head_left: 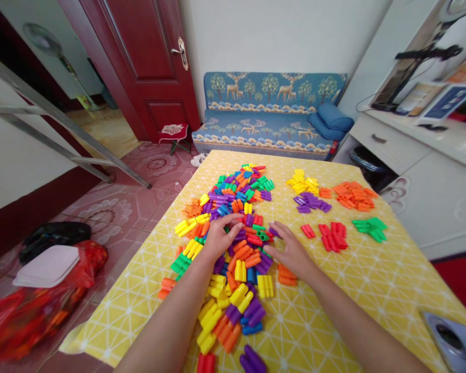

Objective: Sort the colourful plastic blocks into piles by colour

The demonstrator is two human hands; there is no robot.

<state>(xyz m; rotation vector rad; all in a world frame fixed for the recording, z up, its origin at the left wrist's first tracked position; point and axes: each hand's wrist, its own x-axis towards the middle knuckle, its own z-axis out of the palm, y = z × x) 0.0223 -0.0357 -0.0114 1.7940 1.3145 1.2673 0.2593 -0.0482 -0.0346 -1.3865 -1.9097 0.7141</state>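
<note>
Probably picking through mixed plastic pieces (pixel 239 252) with left hand (pixel 221 235) and right hand (pixel 293 252), both with fingers parted — seemingly needing a pinch.

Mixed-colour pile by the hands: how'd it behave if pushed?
The pile will probably slide apart, as its pieces look loosely heaped. Pieces seem light: some ends show hollow. They're unlikely to roll, with tubes joined side by side.

A blue patterned sofa (pixel 252 123) stands against the white far wall (pixel 272 36). A dark red door (pixel 142 41) is located to its left; a small stool (pixel 173 131) stands before the door. The floor (pixel 101 213) at left is tiled in reddish tones. A white cabinet (pixel 446 181) occupies the right side.
</note>
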